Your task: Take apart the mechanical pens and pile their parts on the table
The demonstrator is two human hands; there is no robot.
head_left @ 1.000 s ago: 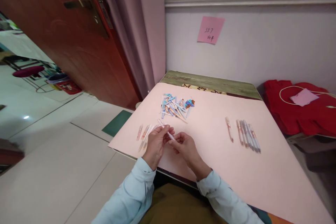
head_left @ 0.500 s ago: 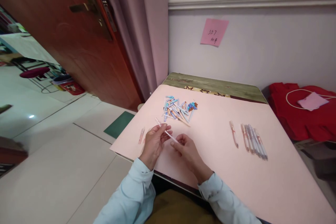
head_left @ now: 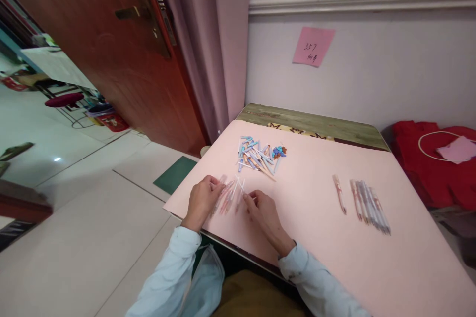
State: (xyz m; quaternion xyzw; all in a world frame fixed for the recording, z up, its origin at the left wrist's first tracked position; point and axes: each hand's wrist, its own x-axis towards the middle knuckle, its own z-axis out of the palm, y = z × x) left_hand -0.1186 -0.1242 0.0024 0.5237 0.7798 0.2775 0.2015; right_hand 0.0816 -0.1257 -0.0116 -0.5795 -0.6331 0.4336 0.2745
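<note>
Over the left part of the pink-covered table [head_left: 305, 252], my left hand [head_left: 203, 200] pinches a see-through pen barrel [head_left: 222, 179] between thumb and fingertips. Several clear barrels with pinkish print [head_left: 227, 199] lie right beside those fingers, partly blurred. My right hand [head_left: 266, 215] is closed on a thin white pen refill [head_left: 240, 184], which slants up and left over the barrels. Just beyond both hands is a loose pile of blue, purple and tan pen parts [head_left: 256, 158]. Small blue and brown pieces [head_left: 278, 151] are heaped at its right.
A row of several pens [head_left: 369, 205] lies at the right, with a single pen [head_left: 339, 194] left of it. Red cloth [head_left: 412, 168] is beyond the table's right edge. A brown door [head_left: 111, 59] and a curtain [head_left: 226, 34] stand at the left.
My hands have moved apart: the left went left and down to the clear barrels, while the right keeps the white refill. The view has shifted slightly left.
</note>
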